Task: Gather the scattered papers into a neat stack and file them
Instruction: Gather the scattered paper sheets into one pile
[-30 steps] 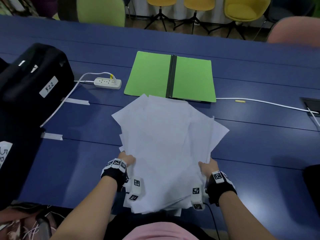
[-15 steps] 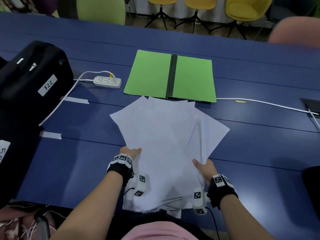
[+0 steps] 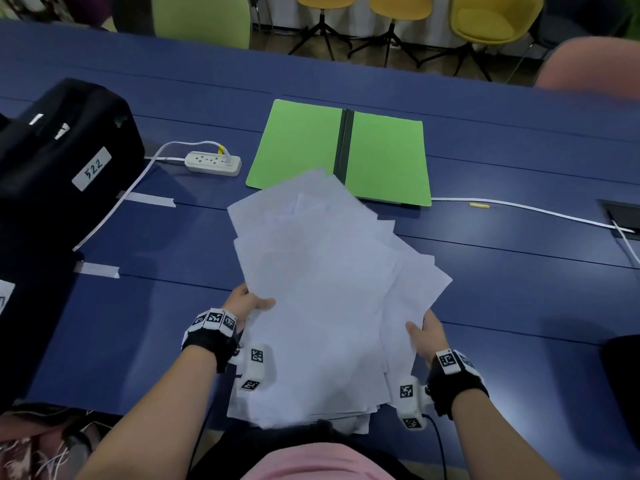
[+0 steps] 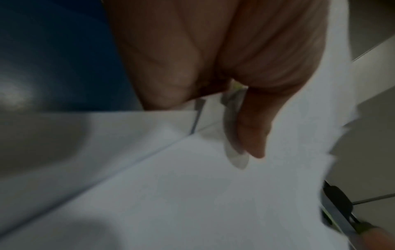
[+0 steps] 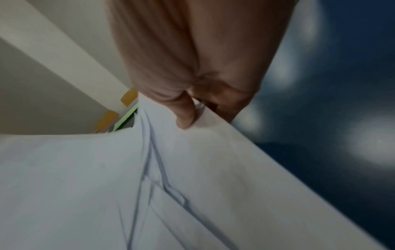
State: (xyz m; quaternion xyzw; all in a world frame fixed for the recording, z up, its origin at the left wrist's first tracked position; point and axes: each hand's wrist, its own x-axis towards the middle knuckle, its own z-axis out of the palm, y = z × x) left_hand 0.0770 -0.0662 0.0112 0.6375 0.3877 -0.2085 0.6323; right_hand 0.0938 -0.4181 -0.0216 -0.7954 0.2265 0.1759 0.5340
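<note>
A loose, fanned pile of white papers is held over the near part of the blue table, its sheets askew. My left hand grips the pile's left edge, thumb on top and the other fingers under the papers. My right hand grips the right edge the same way, thumb pressing the top sheet of the papers. An open green folder with a dark spine lies flat just beyond the pile, whose far corner overlaps its near edge.
A white power strip and its cable lie left of the folder. A black bag labelled 522 fills the left side. A white cable runs right to a table socket. Chairs stand beyond the table.
Both hands have shifted forward along the pile's side edges, and the papers have moved up and away, now overlapping the folder's near edge. The fan has tightened a little.
</note>
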